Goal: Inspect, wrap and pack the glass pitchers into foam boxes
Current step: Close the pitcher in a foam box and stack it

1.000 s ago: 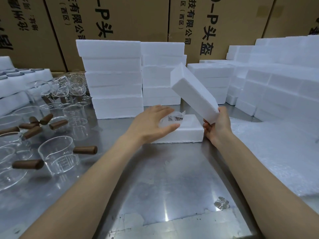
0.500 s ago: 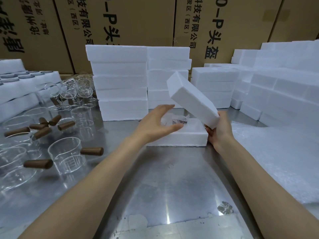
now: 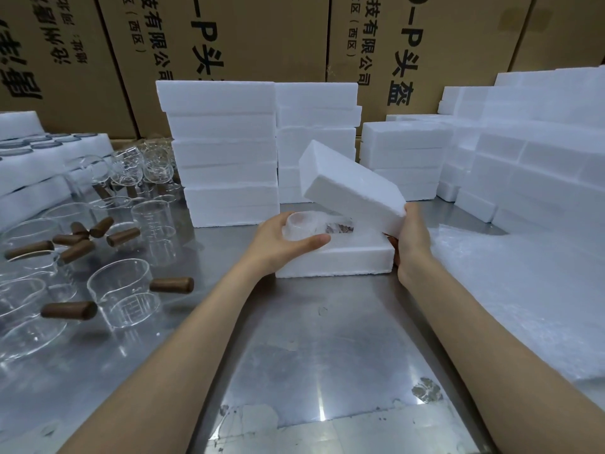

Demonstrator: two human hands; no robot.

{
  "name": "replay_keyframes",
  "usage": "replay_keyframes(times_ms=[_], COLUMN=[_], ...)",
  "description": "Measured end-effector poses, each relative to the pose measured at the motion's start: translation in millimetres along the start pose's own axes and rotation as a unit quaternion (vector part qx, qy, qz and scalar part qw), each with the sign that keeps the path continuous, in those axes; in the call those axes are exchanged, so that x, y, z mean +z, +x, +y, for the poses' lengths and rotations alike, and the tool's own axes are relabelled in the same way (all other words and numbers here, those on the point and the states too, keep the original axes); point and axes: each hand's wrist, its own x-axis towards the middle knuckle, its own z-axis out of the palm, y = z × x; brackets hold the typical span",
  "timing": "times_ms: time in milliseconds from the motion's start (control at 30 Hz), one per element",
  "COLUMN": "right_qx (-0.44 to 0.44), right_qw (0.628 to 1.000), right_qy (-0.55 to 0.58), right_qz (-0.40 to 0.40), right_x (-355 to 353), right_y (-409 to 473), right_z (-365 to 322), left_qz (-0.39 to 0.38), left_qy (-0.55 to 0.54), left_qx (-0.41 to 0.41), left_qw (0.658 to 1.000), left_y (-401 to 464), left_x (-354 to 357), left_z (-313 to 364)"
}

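A wrapped glass pitcher sits in the open foam box base, which lies flat on the steel table. The left hand cups the pitcher's near end, fingers curled behind it and thumb stretched along its front, so this grip is closed on the wrapped pitcher. The left forearm reaches in from the lower left. The right hand holds the foam lid by its lower right corner, its grip closed on that edge; the lid is tilted, its far end raised above the base. The right forearm comes in from the lower right. Left of the box lie unwrapped glass pitchers with wooden handles. Stacks of foam boxes stand behind, before cardboard cartons. Foam wrap sheets lie to the right.
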Motion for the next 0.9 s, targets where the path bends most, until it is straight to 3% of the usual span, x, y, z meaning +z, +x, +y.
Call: replay_keyframes(times_ms=[400,567,733,900], right_qx=[-0.001,-0.107,-0.170,-0.195], right_qw=[1.000,0.988,0.975,0.960], right_qy=[-0.029,-0.113,-0.147,-0.199], right_qz=[-0.011,0.010,-0.004,0.006], right_x=[-2.5,-0.7,3.3,4.9], right_y=[-3.3,-3.7,-8.5,-10.8], right_z=[-3.2,-5.9,0.6,3.7], left_qz=[-0.052,-0.094,-0.172,-0.174], left_qy=[-0.038,-0.040,-0.251,-0.366], left_qx=[-0.005,-0.026,-0.038,-0.076], left_qw=[0.998,0.994,0.952,0.911], left_y=[-3.2,-7.0,-11.1,-9.8], left_x=[-8.6,-14.8,-27.1,-25.1], left_z=[-1.9,-4.5,-6.6,0.7])
